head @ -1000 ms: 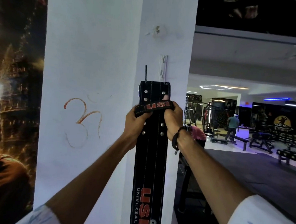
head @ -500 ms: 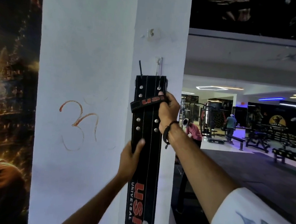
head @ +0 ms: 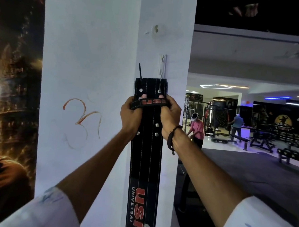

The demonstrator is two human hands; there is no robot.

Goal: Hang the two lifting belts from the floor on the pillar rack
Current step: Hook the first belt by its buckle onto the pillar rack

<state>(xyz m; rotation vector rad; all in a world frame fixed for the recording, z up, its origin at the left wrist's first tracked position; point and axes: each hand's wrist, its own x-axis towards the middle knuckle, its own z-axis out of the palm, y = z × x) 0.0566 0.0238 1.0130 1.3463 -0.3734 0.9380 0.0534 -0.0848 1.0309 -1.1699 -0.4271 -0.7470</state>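
Note:
A black lifting belt (head: 145, 159) with red USI lettering hangs flat against the white pillar (head: 87, 73), its top end just under the small white rack hook (head: 163, 64). My left hand (head: 130, 115) and my right hand (head: 169, 118) both grip the belt's keeper loop (head: 148, 102) near the top, one on each side. A thin black pin (head: 140, 71) sticks up at the belt's top left corner. Only one belt is in view.
A dark mural wall (head: 11, 103) stands left of the pillar. To the right the gym floor opens out, with a person in a pink shirt (head: 196, 129) bending close by, another person (head: 237, 124) farther back, and benches (head: 261, 140) and machines.
My left hand had dropped lower along the belt half a second ago; it has come back up onto the keeper loop. The right hand stayed on the loop.

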